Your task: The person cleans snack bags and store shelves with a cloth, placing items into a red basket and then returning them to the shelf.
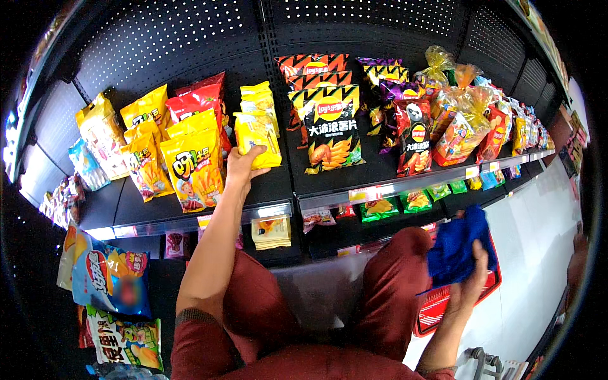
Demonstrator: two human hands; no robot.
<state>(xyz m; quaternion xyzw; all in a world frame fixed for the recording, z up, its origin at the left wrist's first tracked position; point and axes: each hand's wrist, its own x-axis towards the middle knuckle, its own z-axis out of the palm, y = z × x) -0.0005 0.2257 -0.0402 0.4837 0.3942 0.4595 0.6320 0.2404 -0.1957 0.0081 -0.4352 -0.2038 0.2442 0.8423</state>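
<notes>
My left hand (243, 167) grips the lower part of a yellow snack bag (256, 135) on the black shelf (266, 187). Behind that bag stands another yellow bag (259, 97). To the left are larger yellow snack bags (192, 164) and red ones (197, 107); to the right, a black and yellow Lay's chip bag (332, 133) fronts a row. Over by my right knee, my right hand (468, 280) holds a crumpled dark blue cloth (458, 247). The cloth hangs above a red plastic basket (434, 308) and hides part of it.
A clear price rail (351, 194) edges the shelf. Gift packs in clear wrap (460, 135) stand at the right, and green chip bags (380, 209) lie on a lower shelf. Large blue chip bags (111, 278) are at lower left. A white floor (532, 247) extends on the right.
</notes>
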